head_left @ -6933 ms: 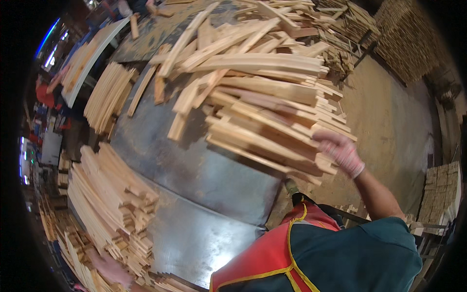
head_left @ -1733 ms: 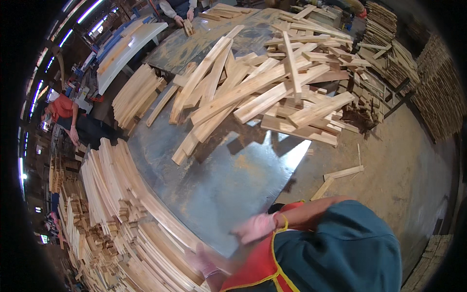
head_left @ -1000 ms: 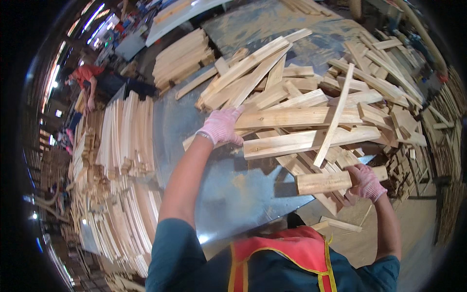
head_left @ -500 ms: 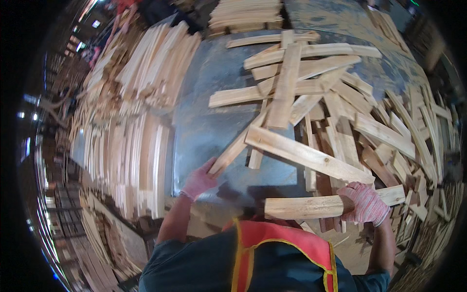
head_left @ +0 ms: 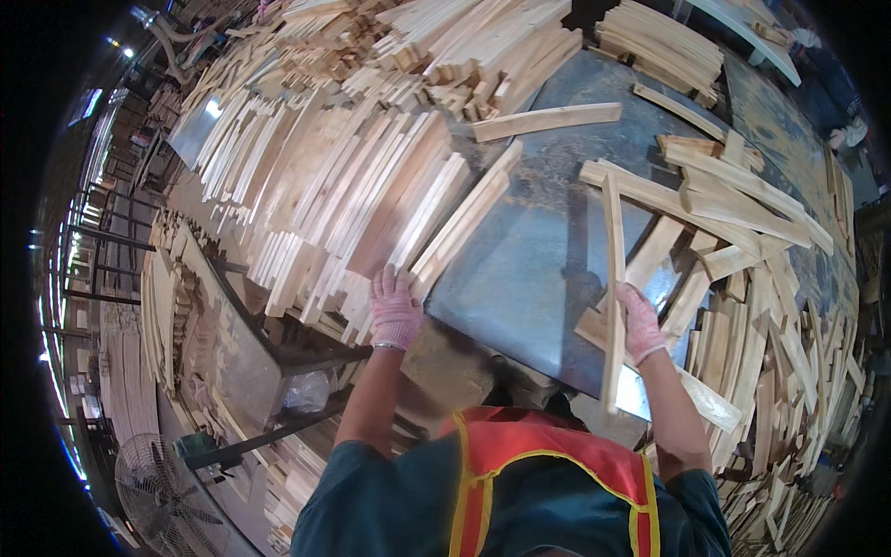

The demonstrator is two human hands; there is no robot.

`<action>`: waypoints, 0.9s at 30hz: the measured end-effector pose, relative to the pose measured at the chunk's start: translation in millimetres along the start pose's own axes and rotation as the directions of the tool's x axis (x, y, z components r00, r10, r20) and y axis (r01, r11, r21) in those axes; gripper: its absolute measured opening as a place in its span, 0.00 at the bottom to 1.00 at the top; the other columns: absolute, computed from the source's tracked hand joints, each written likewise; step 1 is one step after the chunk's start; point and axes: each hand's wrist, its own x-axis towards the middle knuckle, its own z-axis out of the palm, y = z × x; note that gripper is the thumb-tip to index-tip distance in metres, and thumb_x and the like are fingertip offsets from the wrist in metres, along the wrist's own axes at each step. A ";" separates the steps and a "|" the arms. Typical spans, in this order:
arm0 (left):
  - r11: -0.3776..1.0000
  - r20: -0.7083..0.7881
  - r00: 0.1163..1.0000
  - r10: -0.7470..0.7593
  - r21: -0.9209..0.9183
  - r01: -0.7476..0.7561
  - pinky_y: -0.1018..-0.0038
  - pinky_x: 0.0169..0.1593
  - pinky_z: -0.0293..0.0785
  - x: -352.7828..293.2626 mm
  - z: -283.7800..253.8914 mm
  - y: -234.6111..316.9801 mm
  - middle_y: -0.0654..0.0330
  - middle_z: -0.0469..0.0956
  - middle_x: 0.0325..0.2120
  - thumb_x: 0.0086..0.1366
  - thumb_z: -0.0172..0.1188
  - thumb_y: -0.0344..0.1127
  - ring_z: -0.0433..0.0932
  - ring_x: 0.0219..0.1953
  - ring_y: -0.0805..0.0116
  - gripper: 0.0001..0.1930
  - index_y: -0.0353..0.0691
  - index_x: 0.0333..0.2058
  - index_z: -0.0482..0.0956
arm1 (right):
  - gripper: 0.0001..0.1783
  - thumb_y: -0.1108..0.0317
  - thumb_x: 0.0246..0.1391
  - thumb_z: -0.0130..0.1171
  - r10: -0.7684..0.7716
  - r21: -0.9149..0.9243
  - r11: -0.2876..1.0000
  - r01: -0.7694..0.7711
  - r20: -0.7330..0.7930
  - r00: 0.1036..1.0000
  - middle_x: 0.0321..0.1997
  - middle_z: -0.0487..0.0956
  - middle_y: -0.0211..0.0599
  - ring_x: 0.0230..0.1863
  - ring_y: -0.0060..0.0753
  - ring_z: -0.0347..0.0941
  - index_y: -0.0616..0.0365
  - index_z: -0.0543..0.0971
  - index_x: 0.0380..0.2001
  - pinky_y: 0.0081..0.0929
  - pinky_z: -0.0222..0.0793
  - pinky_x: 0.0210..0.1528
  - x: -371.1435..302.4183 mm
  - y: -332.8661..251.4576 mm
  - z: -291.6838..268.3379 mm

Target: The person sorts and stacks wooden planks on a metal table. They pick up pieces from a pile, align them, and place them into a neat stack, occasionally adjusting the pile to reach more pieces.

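Observation:
My left hand (head_left: 394, 308), in a pink-white knit glove, rests at the near ends of a row of pale wooden boards (head_left: 376, 200). Its fingers are stretched out and apart against the board ends. Just right of them, a board (head_left: 469, 223) lies slanted along the row's edge. My right hand (head_left: 640, 322), gloved alike, closes on a long narrow wooden board (head_left: 613, 251), held lengthwise away from me over the metal tabletop (head_left: 510, 288). Behind it and to the right, loose boards (head_left: 724, 190) lie crisscrossed in a heap.
A single board (head_left: 548, 121) lies across the far tabletop. Beyond stands a neat board stack (head_left: 661, 46). A caged fan (head_left: 167, 497) stands at the lower left beside a metal frame (head_left: 278, 357). A co-worker's gloved hand (head_left: 847, 135) shows at far right.
The view has swung left. My left hand has moved to the board row and no longer grips a loose board. My right hand now grips a board pointing away instead of one lying crosswise.

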 end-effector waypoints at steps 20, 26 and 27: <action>0.903 0.100 0.927 0.362 0.208 -0.375 0.48 0.77 0.45 49.2 -5.1 18.6 0.48 0.61 0.71 0.60 0.65 0.44 0.55 0.75 0.51 0.39 0.45 0.71 0.65 | 0.46 0.48 0.46 0.71 -0.273 -0.882 -0.469 -0.048 0.093 0.957 0.60 0.74 0.47 0.65 0.54 0.68 0.50 0.67 0.67 0.54 0.56 0.70 -110.4 -10.9 -82.9; 0.907 -0.120 0.901 0.418 -0.008 -0.421 0.54 0.73 0.57 124.3 -31.7 119.1 0.47 0.73 0.61 0.57 0.67 0.42 0.66 0.68 0.46 0.34 0.41 0.63 0.74 | 0.29 0.62 0.48 0.66 -0.055 -0.969 -0.247 -0.030 -0.017 0.998 0.42 0.81 0.49 0.47 0.55 0.78 0.55 0.74 0.55 0.50 0.71 0.51 -94.4 -94.2 -58.5; 0.892 -0.058 0.890 0.452 0.032 -0.450 0.52 0.71 0.60 151.9 -27.4 144.4 0.47 0.73 0.61 0.55 0.67 0.38 0.66 0.67 0.45 0.33 0.40 0.61 0.74 | 0.30 0.63 0.45 0.69 -0.214 -0.958 -0.286 0.015 0.079 0.974 0.43 0.81 0.49 0.47 0.56 0.78 0.56 0.75 0.53 0.50 0.72 0.50 -82.6 -118.0 -68.0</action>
